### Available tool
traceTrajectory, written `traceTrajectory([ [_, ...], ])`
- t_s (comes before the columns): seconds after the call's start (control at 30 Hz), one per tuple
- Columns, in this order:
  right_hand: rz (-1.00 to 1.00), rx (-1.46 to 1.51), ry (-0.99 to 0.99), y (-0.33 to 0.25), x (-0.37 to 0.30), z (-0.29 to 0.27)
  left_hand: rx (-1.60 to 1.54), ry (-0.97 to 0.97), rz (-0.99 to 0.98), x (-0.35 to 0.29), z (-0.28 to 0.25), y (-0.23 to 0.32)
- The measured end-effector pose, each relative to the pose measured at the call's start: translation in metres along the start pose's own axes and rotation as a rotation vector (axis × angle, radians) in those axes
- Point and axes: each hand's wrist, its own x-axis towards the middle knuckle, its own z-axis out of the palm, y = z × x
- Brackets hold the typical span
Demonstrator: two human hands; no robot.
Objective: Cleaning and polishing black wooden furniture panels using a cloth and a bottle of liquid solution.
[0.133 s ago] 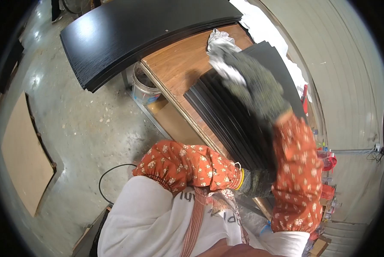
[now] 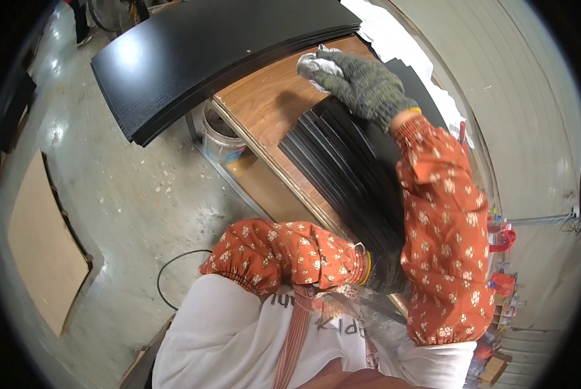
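My right hand [image 2: 362, 81], in a dark grey-green knit glove, is closed round a crumpled white cloth [image 2: 316, 67]. It is held over the far end of a leaning stack of narrow black panels [image 2: 342, 168] on a brown wooden tabletop [image 2: 264, 91]. My left hand [image 2: 386, 273], gloved the same way, is at the near end of that stack. Its fingers are hidden by the panels and my right sleeve, so its grip does not show.
Wide glossy black panels [image 2: 219, 52] are piled across the table's far left. Beneath the tabletop stands a bucket [image 2: 222, 139]. White sheeting [image 2: 394, 39] lies along the right edge near the wall. A tan board [image 2: 47, 246] rests on the floor at left.
My right hand, with the white cloth, has shifted away from me and a little left, past the panels' far ends. My left hand has hardly moved.
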Motion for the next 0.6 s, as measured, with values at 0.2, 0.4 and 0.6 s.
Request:
traceTrajectory([
  [0.2, 0.614, 0.391, 0.168, 0.004, -0.046, -0.047, 1.329, -0.109, 0.46, -0.066, 0.049, 0.085],
  [0.4, 0.109, 1.106, 0.352, -0.001, -0.108, 0.013, 1.33, 0.614, 0.891, -0.151, 0.161, 0.166],
  [0.6, -0.15, 0.44, 0.3, -0.098, -0.126, 0.043, 0.515, 0.743, 0.64, -0.165, 0.217, 0.154],
])
